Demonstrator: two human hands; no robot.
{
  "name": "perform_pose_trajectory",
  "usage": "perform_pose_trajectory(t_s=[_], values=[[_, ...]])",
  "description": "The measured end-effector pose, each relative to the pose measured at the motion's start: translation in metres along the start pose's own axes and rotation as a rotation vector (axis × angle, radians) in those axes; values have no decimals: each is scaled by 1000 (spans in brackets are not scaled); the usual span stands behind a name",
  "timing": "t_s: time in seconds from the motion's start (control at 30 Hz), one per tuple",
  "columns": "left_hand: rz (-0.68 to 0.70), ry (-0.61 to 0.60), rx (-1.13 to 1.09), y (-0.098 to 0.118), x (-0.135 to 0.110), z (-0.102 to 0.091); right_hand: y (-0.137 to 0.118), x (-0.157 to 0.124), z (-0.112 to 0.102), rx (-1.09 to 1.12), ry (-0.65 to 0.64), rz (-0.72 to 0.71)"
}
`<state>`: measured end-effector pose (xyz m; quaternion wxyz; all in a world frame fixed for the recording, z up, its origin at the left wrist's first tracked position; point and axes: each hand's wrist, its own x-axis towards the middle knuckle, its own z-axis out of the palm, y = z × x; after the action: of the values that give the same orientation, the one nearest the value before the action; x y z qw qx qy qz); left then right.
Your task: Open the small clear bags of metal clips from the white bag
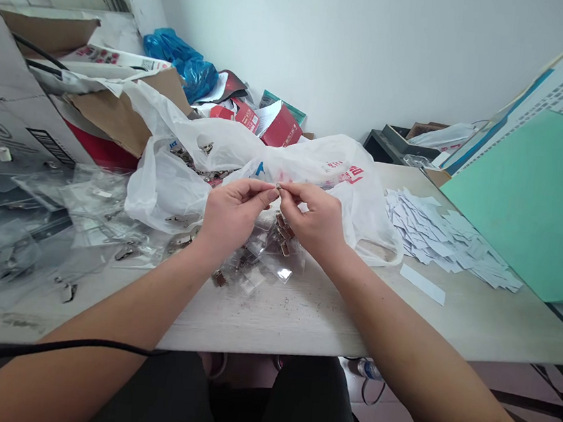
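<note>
"While most of the lower view is taken up by a pale table [298,337], what is found on it, taken from large to small?"

"At the right side a green panel [528,210] is seen, and across the middle a crumpled white plastic bag [372,210] is spread. To the left the surface is covered by transparent packets [96,201]; to the right of the bag, white paper slips [425,229] are heaped."

"And how are the hands placed?"

"Both are raised in front of the bag, level with each other. By the left hand [233,216] a pinch is formed, thumb and forefinger brought together at the tips; by the right hand [314,221] the same pinch is mirrored. Below them, metal clips [285,235] are strewn near the bag's front edge, some lying among packets."

"Where is the smallest thing, then?"

"Between the two pinches a small metal piece [278,186] is gripped, from the left side by one hand and from the right side by the other. It is located directly off both sets of fingertips, so neither hand can be called clearly nearer."

"Can its long axis be read?"

"No; too little of it is left uncovered by the fingers. Only the line joining the hands can be judged, and that is run sideways, roughly parallel to the table's front edge."
</note>
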<state>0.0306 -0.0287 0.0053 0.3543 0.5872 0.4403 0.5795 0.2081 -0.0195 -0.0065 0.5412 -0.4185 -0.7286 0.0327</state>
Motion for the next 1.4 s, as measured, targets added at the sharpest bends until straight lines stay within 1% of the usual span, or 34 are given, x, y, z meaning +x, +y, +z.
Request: perform_pose_trajectory(t_s=[0.23,0.5,0.67,0.83,1.0,1.1,1.3,1.4], values=[[47,6,74,2,-1,0,-4,-2,5,15,46,-8],[10,11,10,2,-1,2,-3,-2,6,47,37,-7],[57,-19,101,-3,0,2,-5,-3,7,5,12,50],[121,-60,225,-7,3,3,-3,-5,15,-4,-37,76],[191,-46,318,-8,5,3,0,-5,22,-37,-91,28],[221,-62,353,-7,5,4,-1,-5,23,-75,-86,9],[204,-57,319,-7,4,7,1,-3,24,-123,-23,-16],[169,-60,261,-12,6,6,3,-1,23,-107,-29,-24]])
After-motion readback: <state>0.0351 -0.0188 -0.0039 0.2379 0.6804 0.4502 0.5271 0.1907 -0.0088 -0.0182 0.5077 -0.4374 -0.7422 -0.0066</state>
